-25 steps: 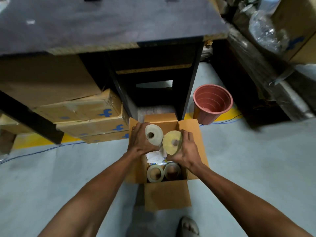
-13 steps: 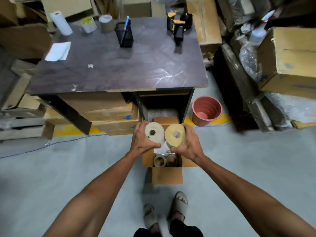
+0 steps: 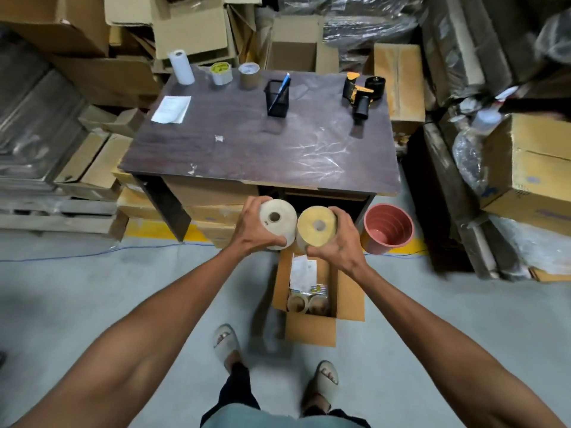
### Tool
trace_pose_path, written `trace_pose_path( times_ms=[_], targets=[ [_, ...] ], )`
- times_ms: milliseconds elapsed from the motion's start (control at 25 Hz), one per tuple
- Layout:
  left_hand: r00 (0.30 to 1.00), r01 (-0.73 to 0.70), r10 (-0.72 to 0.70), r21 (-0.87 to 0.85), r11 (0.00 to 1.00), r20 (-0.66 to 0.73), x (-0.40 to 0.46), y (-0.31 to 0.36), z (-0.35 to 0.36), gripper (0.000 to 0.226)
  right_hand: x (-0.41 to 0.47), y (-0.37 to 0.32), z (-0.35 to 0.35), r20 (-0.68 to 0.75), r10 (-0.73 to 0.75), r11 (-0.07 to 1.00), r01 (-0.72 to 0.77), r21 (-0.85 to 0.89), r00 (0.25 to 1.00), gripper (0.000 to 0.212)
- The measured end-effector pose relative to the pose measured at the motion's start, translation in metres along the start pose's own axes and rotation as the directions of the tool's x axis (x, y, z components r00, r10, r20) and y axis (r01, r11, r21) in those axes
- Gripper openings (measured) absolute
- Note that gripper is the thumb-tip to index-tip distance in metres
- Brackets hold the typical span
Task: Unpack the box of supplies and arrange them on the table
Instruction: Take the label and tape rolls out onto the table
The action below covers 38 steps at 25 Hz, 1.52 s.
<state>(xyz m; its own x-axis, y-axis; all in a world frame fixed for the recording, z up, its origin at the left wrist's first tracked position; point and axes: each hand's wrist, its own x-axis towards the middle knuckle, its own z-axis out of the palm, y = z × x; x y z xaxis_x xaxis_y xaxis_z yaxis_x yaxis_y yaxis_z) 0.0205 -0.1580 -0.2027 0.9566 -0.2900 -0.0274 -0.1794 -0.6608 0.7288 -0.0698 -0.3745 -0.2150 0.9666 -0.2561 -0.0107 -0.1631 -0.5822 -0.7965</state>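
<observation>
No text, label or number is legible anywhere.

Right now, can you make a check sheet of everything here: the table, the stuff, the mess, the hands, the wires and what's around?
Surface: dark table, scuffed, with a small white scrap.
Job's things: white roll in left hand; yellow roll in right hand; open box on the floor holds more rolls and papers.
On table: paper roll, two tape rolls, pen holder, tape gun, paper sheet.
Clutter: pink pot on the floor by the table.
Grippers: both hands grip rolls, held above the box.
Cables: thin blue wire along the floor.
Surroundings: stacked cartons, plastic wrap.
</observation>
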Motion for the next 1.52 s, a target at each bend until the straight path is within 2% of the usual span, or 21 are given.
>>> trace_pose_path(
  times_ms=[120, 280, 640, 880, 1160, 1520],
  targets=[
    [0.999, -0.038, 0.038, -0.025, 0.999, -0.013, 0.014, -0.015, -0.03, 0.102, 0.017, -0.029, 0.016, -0.023, -0.025, 1.0, 0.025, -0.011, 0.999, 0.101],
    [0.996, -0.094, 0.094, -0.068, 0.993, -0.003, 0.052, -0.04, -0.083, 0.098, 0.053, -0.075, 0.047, -0.089, 0.012, 1.0, -0.013, -0.001, 0.996, 0.095],
    [0.995, -0.095, 0.097, -0.075, 0.993, 0.028, 0.151, -0.092, -0.159, 0.105, 0.138, -0.152, 0.11, -0.145, 0.012, 1.0, -0.007, 0.031, 0.989, 0.094],
    [0.997, -0.075, 0.076, -0.046, 0.996, 0.026, 0.211, -0.111, -0.161, 0.103, 0.208, -0.15, 0.129, -0.1, 0.008, 1.0, -0.007, 0.016, 0.995, 0.095],
    [1.0, 0.006, -0.006, -0.016, 1.0, -0.006, 0.268, -0.131, -0.156, 0.103, 0.285, -0.13, 0.144, 0.018, 0.004, 1.0, -0.005, 0.011, 1.0, 0.098],
    [0.998, 0.058, -0.058, 0.014, 0.998, 0.032, 0.298, -0.157, -0.148, 0.103, 0.31, -0.114, 0.162, 0.09, 0.002, 1.0, 0.0, -0.022, 0.996, 0.097]
  ],
)
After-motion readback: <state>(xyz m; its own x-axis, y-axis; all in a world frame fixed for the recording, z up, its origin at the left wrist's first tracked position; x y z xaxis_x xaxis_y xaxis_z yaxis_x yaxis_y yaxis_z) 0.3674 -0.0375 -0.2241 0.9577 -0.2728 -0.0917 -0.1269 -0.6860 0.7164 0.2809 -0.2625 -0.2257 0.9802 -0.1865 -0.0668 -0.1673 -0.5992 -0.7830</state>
